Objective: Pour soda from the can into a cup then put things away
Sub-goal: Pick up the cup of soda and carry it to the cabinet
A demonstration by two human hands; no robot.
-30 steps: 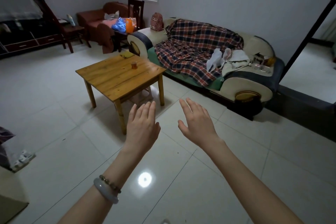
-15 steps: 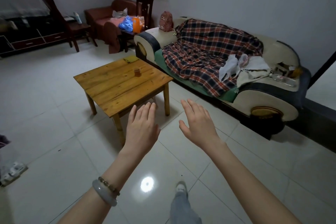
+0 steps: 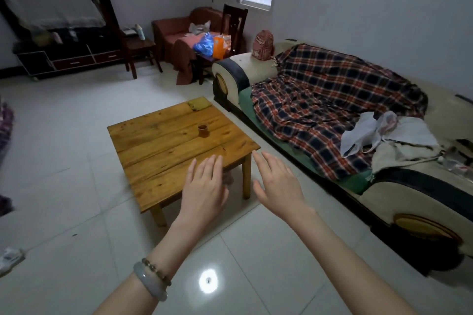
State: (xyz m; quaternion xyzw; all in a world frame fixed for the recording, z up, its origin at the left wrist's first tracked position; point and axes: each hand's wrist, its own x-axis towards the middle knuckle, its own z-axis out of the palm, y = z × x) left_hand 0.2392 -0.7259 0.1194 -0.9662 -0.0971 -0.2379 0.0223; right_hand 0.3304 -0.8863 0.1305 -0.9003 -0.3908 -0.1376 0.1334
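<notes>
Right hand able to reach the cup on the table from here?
Probably not yet. The right hand hovers open and empty off the near corner of the table; the cup stands near the table's middle, beyond it. Nothing lies between them, so a step closer should do.

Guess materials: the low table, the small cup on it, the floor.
Table: wood planks, amber varnish with slight sheen; grain, knots and plank seams show. Cup: probably translucent plastic or glass, brownish; too small to settle. Floor: glazed tile, glossy; grout lines and a sharp lamp reflection.
</notes>
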